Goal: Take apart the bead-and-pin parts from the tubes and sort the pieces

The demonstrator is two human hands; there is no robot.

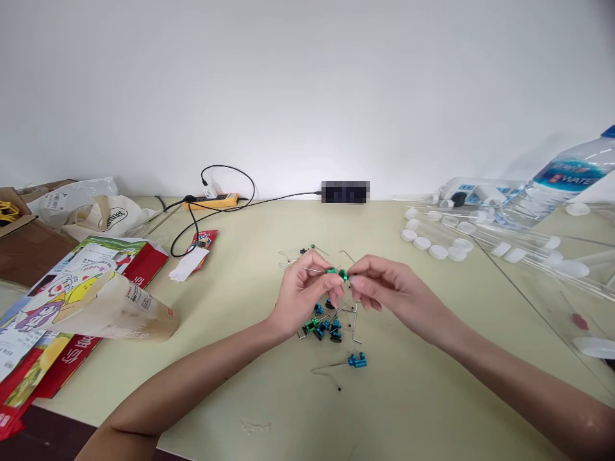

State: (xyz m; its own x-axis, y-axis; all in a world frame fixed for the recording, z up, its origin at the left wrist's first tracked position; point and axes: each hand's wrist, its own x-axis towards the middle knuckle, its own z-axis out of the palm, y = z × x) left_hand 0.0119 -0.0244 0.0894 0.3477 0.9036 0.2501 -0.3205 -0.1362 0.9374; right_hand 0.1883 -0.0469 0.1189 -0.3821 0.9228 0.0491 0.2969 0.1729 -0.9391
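Note:
My left hand (307, 288) is closed on a small green metal part (343, 274) with a thin wire rod sticking out to the left. Fingertips of my right hand (384, 282) pinch together at the part's right side; what lies between them is too small to make out. Below the hands lies a cluster of blue and green metal parts (321, 328) with black discs and bent wires. Nearer to me, a single blue part (357, 360) with a bent wire rests on the table (269, 384). More thin wires lie behind my left hand.
To the left are a tilted plastic cup (139, 314), printed bags (52, 301), a cardboard box (33, 246) and a red packet (206, 239). A yellow power strip (216, 202) stands by the wall. White caps (438, 251), clear tubes and a water bottle (552, 182) are at right.

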